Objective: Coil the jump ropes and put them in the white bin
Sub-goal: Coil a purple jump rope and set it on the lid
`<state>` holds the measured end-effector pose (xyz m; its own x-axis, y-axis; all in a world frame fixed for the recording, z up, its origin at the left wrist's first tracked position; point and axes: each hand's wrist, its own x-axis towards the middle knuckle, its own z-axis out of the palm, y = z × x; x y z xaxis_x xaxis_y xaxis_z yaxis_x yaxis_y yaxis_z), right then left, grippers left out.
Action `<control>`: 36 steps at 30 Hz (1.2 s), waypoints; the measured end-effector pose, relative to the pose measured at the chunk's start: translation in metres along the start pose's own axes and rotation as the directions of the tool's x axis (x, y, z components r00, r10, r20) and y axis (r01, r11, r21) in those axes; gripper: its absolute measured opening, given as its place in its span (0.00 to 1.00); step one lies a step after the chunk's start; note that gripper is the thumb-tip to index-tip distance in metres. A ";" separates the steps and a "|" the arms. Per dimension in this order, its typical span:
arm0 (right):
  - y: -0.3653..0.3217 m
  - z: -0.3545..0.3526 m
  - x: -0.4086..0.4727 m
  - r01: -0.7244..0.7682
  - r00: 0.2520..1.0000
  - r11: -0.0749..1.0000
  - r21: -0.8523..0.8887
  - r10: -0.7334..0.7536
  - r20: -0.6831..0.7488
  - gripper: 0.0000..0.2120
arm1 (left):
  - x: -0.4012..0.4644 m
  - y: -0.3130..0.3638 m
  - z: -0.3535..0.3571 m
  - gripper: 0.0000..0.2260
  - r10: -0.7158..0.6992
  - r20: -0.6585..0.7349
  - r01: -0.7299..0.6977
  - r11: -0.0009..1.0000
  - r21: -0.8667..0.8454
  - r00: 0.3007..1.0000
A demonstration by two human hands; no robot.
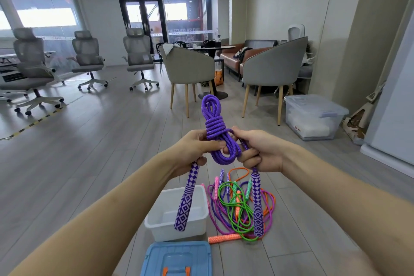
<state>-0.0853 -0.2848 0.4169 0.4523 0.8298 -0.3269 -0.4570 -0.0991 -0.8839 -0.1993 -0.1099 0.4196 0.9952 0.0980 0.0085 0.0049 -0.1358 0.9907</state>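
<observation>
Purple rope bundle (212, 127), upright and wrapped at mid-height, sits pinched between my left hand (197, 148) and right hand (259, 150), handles dangling; white bin (154, 224) lies directly below, nearer my left.

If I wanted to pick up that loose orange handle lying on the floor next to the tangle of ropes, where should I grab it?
Probably around the middle of the orange handle, coming straight down from above with fingers across its width. It lies flat on the floor, pointing left and right, its left end free beside the white bin. Its right end runs into the rope pile, with a green rope crossing there, so avoid that end.
</observation>
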 end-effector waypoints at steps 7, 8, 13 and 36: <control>0.002 -0.014 0.002 -0.154 0.979 0.980 0.127 0.134 0.155 0.13 | 0.000 -0.007 -0.003 0.09 -0.040 0.031 0.039 0.999 0.010 0.999; 0.001 -0.011 0.001 -0.141 0.981 0.982 0.129 0.121 0.151 0.14 | 0.001 -0.006 -0.003 0.09 -0.041 0.031 0.041 0.999 -0.002 0.999; -0.001 0.001 -0.003 -0.082 0.995 0.993 0.082 0.078 0.058 0.17 | 0.003 -0.006 0.004 0.09 -0.047 0.048 0.048 0.999 -0.012 0.998; 0.009 0.016 -0.006 0.211 0.925 0.924 -0.318 -0.293 -0.240 0.19 | 0.007 -0.006 0.046 0.09 0.179 -0.227 -0.164 0.983 0.086 0.957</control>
<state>-0.1046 -0.2819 0.4159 0.7362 0.6654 -0.1234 -0.0836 -0.0915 -0.9923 -0.1873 -0.1541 0.4077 0.9313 0.2929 0.2167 -0.1499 -0.2342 0.9606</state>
